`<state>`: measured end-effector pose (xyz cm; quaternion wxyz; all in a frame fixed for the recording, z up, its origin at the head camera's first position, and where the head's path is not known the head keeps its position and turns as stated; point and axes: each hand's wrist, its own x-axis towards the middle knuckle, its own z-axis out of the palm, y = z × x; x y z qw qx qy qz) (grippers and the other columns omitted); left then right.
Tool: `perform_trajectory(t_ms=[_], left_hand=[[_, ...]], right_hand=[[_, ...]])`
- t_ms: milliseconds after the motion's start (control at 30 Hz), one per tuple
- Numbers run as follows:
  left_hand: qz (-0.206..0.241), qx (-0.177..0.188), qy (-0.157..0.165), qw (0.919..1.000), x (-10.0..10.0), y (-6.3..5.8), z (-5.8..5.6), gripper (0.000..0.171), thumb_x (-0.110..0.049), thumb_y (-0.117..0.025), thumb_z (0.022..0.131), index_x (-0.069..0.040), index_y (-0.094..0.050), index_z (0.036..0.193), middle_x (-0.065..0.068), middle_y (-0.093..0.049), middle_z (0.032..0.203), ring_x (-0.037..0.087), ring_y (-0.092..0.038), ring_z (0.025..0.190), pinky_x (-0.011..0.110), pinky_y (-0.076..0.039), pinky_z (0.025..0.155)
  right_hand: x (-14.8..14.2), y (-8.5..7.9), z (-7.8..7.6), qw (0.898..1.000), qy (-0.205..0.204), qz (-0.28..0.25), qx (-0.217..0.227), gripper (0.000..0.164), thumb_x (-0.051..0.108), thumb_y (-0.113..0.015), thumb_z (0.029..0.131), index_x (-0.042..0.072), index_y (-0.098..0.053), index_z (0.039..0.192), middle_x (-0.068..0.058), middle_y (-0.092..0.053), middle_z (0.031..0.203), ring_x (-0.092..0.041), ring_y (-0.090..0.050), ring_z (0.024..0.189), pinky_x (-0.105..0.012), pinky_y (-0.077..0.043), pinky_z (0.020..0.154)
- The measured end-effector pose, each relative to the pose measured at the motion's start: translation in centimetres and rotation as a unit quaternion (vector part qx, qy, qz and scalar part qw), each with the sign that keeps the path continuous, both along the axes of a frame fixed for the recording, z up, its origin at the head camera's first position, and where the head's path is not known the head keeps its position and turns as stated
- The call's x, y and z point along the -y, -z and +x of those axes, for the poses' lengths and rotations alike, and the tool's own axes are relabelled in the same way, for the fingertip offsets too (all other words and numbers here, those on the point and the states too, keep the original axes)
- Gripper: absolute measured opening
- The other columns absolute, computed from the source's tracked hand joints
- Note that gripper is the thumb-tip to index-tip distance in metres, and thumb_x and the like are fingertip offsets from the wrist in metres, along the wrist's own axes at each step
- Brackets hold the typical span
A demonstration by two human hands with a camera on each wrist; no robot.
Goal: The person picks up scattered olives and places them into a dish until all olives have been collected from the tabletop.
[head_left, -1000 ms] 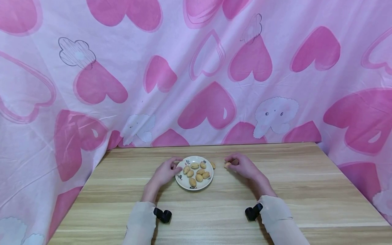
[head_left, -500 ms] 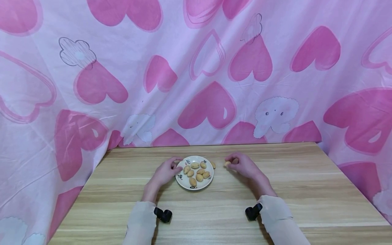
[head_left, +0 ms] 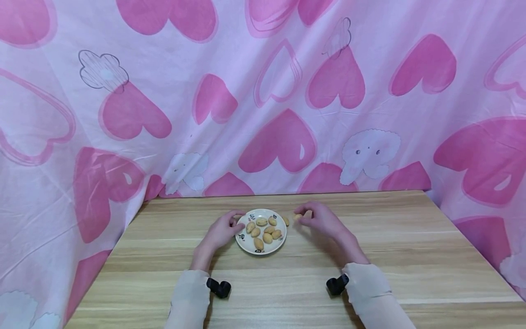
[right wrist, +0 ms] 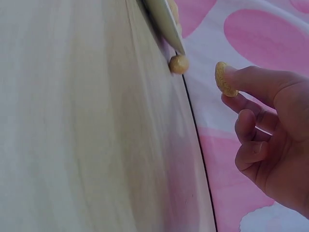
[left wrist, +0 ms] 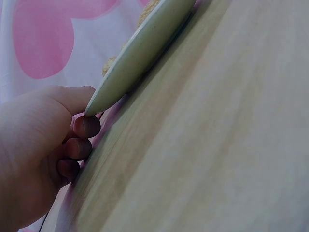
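A small white plate [head_left: 242, 246] with dark printed marks stands on the table, several tan oval nuts [head_left: 268, 238] in their shells lying on it. My left hand [head_left: 221, 232] pinches the plate's left rim, thumb on top and fingers curled below it in the left wrist view. Right of the plate, my right hand [head_left: 322, 221] holds one pitted-shelled nut [right wrist: 224, 79] between thumb and index finger, raised above the table in the right wrist view. Another loose nut [head_left: 286, 221] lies on the table against the plate's right edge, between plate and right hand.
The wood-grain table [head_left: 279, 292] reaches back to a pink heart-print curtain [head_left: 283, 141], which also hangs at both sides. Each wrist carries a small black camera, such as the left one [head_left: 219, 288].
My right hand has lifted slightly and moved left toward the plate with the nut in its fingers. The left hand and the plate stay where they were.
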<state>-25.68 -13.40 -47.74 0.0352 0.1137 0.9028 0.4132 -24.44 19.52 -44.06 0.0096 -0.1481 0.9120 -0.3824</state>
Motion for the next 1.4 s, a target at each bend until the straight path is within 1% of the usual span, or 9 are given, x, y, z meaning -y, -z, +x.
perform_trajectory(t_ms=[300,500,600,833,1067,1267,1400], left_hand=[[-0.001,-0.001,0.0,1.0,0.1,0.0,0.0,0.041,-0.023,-0.068,0.093,-0.017,-0.061,0.133,-0.003,-0.048,0.069,0.013,-0.044,0.062,0.03,-0.036,0.061],[-0.001,-0.002,0.002,1.0,0.1,0.1,0.0,0.041,-0.023,-0.069,0.093,-0.017,-0.061,0.133,-0.003,-0.048,0.069,0.013,-0.044,0.062,0.03,-0.036,0.061],[-0.001,-0.001,0.001,1.0,0.1,0.1,-0.1,0.041,-0.023,-0.068,0.093,-0.017,-0.061,0.133,-0.002,-0.048,0.069,0.013,-0.044,0.062,0.03,-0.036,0.061],[-0.001,-0.001,0.003,1.0,0.1,0.1,-0.1,0.042,-0.023,-0.068,0.093,-0.016,-0.061,0.133,-0.002,-0.049,0.07,0.014,-0.045,0.063,0.03,-0.037,0.062],[0.0,-0.002,0.004,1.0,0.1,0.0,-0.1,0.041,-0.022,-0.068,0.093,-0.016,-0.061,0.133,-0.002,-0.049,0.07,0.014,-0.044,0.063,0.03,-0.036,0.061],[-0.003,-0.003,0.002,1.0,0.1,0.1,-0.1,0.041,-0.022,-0.068,0.093,-0.016,-0.061,0.134,-0.001,-0.049,0.071,0.014,-0.045,0.064,0.03,-0.036,0.062],[-0.005,-0.002,0.002,1.0,0.1,0.0,-0.1,0.042,-0.023,-0.068,0.093,-0.016,-0.06,0.134,-0.001,-0.05,0.071,0.014,-0.044,0.063,0.03,-0.036,0.062]], right_hand=[[1.3,-0.3,0.5,1.0,-0.023,0.013,-0.017,0.021,0.02,-0.073,0.089,0.018,-0.072,0.11,0.001,-0.068,0.11,-0.014,-0.054,0.088,-0.033,-0.045,0.078],[1.9,-0.1,0.7,0.999,-0.031,0.023,-0.017,0.02,0.018,-0.072,0.089,0.018,-0.073,0.109,0.003,-0.069,0.11,-0.015,-0.059,0.094,-0.033,-0.047,0.081],[2.1,-0.1,0.8,0.999,-0.032,0.031,-0.018,0.02,0.018,-0.072,0.088,0.018,-0.073,0.108,0.002,-0.068,0.108,-0.016,-0.058,0.093,-0.033,-0.048,0.08],[2.6,-0.2,1.0,0.999,-0.039,0.035,-0.011,0.02,0.021,-0.074,0.088,0.02,-0.075,0.108,0.005,-0.066,0.106,-0.015,-0.056,0.09,-0.032,-0.046,0.078],[3.2,-0.6,1.3,0.998,-0.054,0.037,-0.008,0.018,0.021,-0.075,0.087,0.021,-0.075,0.105,0.005,-0.066,0.105,-0.015,-0.056,0.088,-0.032,-0.047,0.076],[3.8,-0.8,1.6,0.997,-0.068,0.041,0.007,0.017,0.021,-0.076,0.087,0.022,-0.074,0.103,0.006,-0.065,0.105,-0.018,-0.058,0.09,-0.033,-0.048,0.076],[4.4,-0.9,1.8,0.996,-0.076,0.05,0.017,0.015,0.02,-0.076,0.087,0.024,-0.074,0.102,0.007,-0.065,0.105,-0.02,-0.058,0.096,-0.034,-0.047,0.08]])
